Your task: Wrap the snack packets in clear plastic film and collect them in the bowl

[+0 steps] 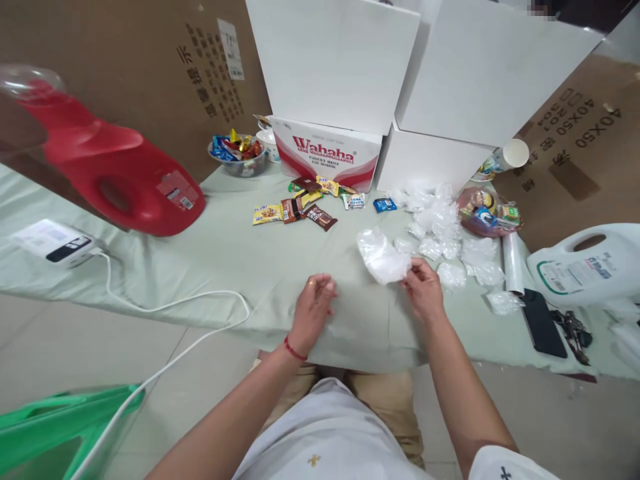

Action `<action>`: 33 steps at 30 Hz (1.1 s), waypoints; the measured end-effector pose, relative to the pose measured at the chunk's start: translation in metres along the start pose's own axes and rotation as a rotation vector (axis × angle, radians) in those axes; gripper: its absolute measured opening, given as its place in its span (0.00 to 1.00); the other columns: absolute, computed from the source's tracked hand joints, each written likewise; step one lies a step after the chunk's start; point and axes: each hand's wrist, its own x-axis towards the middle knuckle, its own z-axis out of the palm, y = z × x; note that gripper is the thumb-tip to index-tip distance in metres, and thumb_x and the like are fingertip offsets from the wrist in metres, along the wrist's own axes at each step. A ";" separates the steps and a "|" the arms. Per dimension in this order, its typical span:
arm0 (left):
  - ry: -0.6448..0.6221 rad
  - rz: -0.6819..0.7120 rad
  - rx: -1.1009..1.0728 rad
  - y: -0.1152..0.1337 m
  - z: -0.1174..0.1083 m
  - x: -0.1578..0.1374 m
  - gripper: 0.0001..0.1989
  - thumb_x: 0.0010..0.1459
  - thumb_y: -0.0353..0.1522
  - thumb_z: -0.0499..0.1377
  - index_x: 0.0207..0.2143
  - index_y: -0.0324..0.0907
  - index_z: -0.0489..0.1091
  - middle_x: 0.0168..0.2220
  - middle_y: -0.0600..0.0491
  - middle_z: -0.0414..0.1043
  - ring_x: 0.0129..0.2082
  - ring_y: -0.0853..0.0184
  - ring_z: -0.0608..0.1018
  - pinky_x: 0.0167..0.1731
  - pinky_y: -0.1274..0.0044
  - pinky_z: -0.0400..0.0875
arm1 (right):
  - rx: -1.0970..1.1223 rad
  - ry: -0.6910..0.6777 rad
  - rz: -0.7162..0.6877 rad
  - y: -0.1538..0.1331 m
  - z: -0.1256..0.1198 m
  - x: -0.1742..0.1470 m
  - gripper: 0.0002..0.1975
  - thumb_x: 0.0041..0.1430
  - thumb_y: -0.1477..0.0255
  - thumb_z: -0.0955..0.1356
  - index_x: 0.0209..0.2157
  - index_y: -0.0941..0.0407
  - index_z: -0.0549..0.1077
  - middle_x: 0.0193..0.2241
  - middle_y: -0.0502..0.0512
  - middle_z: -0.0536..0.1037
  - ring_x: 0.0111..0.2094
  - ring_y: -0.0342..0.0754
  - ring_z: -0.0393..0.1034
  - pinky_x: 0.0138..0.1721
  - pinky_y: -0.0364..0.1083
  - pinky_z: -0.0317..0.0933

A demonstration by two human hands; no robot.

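My right hand [423, 288] pinches one edge of a thin, clear plastic bag [383, 257], which puffs out to the left above the table. To its left, my left hand [314, 308] hovers near the table's front part, fingers loosely bent and a little apart, with nothing visible in them. Crumpled clear plastic pieces [435, 217] lie in a pile beyond my right hand. Further back are wrapped snacks: a yellow packet [268, 214], a brown cocoa packet [321, 217], a white packet [354, 201] and a blue packet [385, 205].
A red jug [120, 167] and white device [57, 243] with a cable stand left. A candy bowl [245, 163] sits by the Wahaha box [327, 155]. Right are a snack bowl [487, 212], plastic roll [513, 263], white jug [590, 267], phone [544, 323] and keys [573, 333].
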 end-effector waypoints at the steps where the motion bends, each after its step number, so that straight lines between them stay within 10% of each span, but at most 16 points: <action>1: -0.044 -0.106 -0.128 0.007 0.011 0.003 0.24 0.62 0.51 0.57 0.49 0.43 0.69 0.46 0.47 0.75 0.37 0.65 0.78 0.27 0.77 0.71 | -0.052 -0.048 -0.015 0.002 0.000 -0.013 0.09 0.52 0.65 0.76 0.34 0.53 0.78 0.26 0.47 0.72 0.27 0.42 0.64 0.29 0.41 0.60; 6: -0.034 -0.223 -0.330 0.018 0.039 0.025 0.19 0.49 0.46 0.68 0.32 0.41 0.71 0.28 0.56 0.72 0.27 0.71 0.72 0.27 0.79 0.66 | -0.257 -0.189 -0.029 0.002 -0.012 -0.047 0.09 0.55 0.64 0.74 0.34 0.54 0.79 0.45 0.57 0.77 0.37 0.46 0.71 0.31 0.43 0.65; 12: 0.182 -0.136 -0.320 0.003 0.018 0.029 0.17 0.49 0.45 0.67 0.31 0.42 0.69 0.26 0.58 0.70 0.26 0.71 0.70 0.29 0.78 0.65 | -0.418 0.290 -0.132 -0.018 -0.043 -0.015 0.11 0.59 0.64 0.70 0.41 0.55 0.74 0.24 0.46 0.73 0.23 0.42 0.67 0.28 0.42 0.64; 18: 0.140 -0.044 -0.198 0.003 0.012 0.016 0.15 0.52 0.44 0.65 0.34 0.42 0.73 0.31 0.54 0.75 0.34 0.67 0.76 0.38 0.75 0.69 | -0.761 0.314 -0.333 -0.044 -0.033 0.054 0.23 0.58 0.64 0.69 0.53 0.56 0.73 0.57 0.66 0.71 0.37 0.47 0.75 0.41 0.50 0.73; 21: 0.147 -0.014 -0.174 0.006 0.010 0.015 0.15 0.53 0.44 0.65 0.34 0.42 0.74 0.32 0.53 0.76 0.34 0.66 0.76 0.39 0.75 0.70 | -0.662 0.123 -0.195 -0.042 -0.011 0.037 0.21 0.59 0.60 0.69 0.51 0.54 0.75 0.52 0.63 0.75 0.38 0.49 0.73 0.37 0.49 0.73; 26: 0.123 -0.017 -0.222 0.003 0.012 0.018 0.15 0.55 0.44 0.64 0.34 0.41 0.74 0.33 0.52 0.77 0.36 0.65 0.77 0.40 0.74 0.72 | -0.191 -0.335 0.415 -0.018 0.026 -0.029 0.22 0.50 0.52 0.76 0.37 0.55 0.78 0.31 0.54 0.77 0.29 0.44 0.68 0.24 0.41 0.65; 33: 0.392 0.031 0.059 0.003 0.015 0.012 0.20 0.48 0.41 0.69 0.41 0.43 0.69 0.43 0.50 0.73 0.40 0.65 0.75 0.33 0.77 0.69 | -0.220 -0.083 0.354 0.011 0.042 -0.050 0.21 0.47 0.53 0.76 0.29 0.55 0.74 0.19 0.44 0.66 0.20 0.40 0.55 0.20 0.41 0.51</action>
